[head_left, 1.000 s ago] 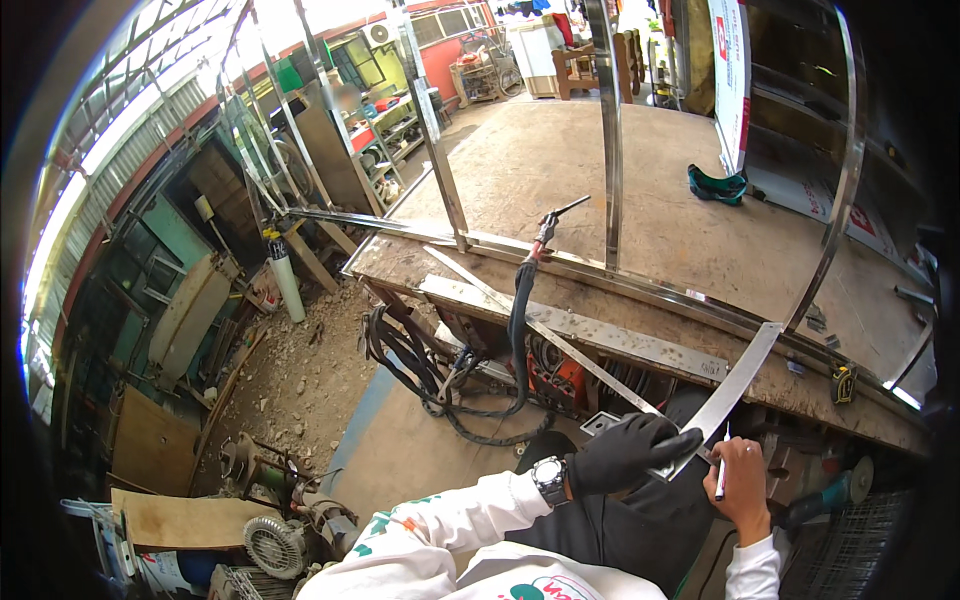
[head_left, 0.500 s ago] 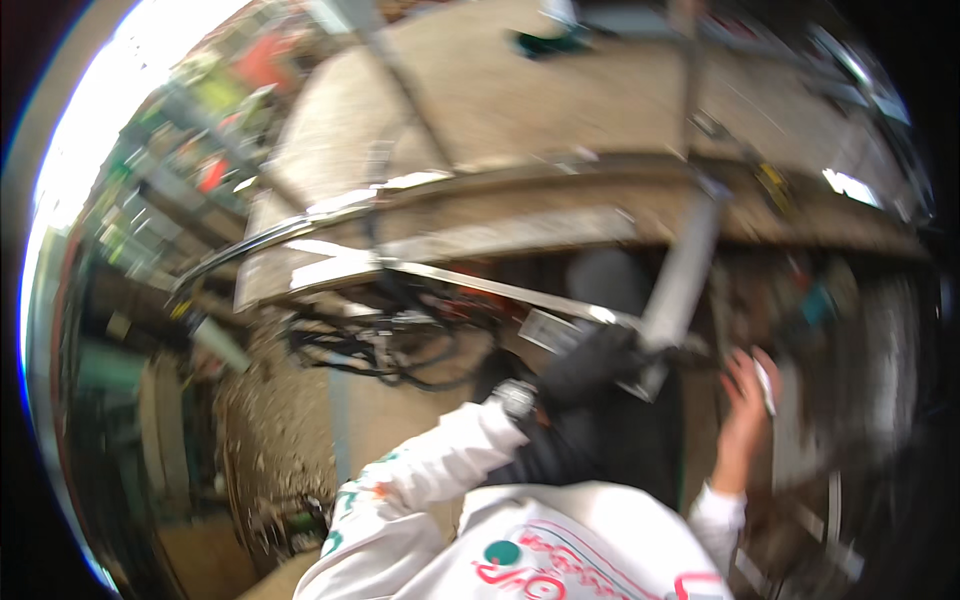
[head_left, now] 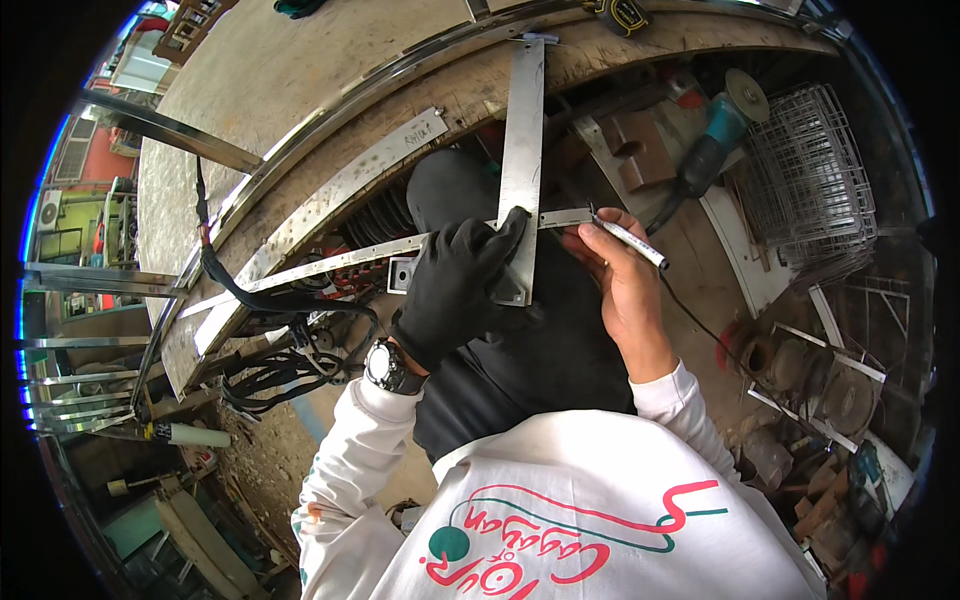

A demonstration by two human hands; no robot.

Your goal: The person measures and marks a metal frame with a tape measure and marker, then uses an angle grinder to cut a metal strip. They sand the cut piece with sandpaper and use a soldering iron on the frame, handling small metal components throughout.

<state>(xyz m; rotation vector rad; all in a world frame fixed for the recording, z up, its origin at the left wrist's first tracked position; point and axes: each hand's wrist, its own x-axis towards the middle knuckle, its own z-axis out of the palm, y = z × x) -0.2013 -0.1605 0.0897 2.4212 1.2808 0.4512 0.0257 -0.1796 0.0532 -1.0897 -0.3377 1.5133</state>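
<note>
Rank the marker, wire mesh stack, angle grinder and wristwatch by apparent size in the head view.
1. Wire mesh stack
2. Angle grinder
3. Wristwatch and marker, unranked: the marker looks longer, the wristwatch broader.

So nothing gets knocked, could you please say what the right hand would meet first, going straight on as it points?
The right hand would probably meet the narrow metal strip first; whether they touch is unclear.

Left hand (head_left: 450,295): black glove (head_left: 435,310), fingers (head_left: 515,222) included. Behind these fingers, at wrist: round silvery watch (head_left: 382,366), dark strap (head_left: 410,382). Right hand (head_left: 635,290) bare. Nearer body than both: white long-sleeved top (head_left: 600,445), red-green print (head_left: 448,543); black trousers (head_left: 570,370) beneath fingers
</note>
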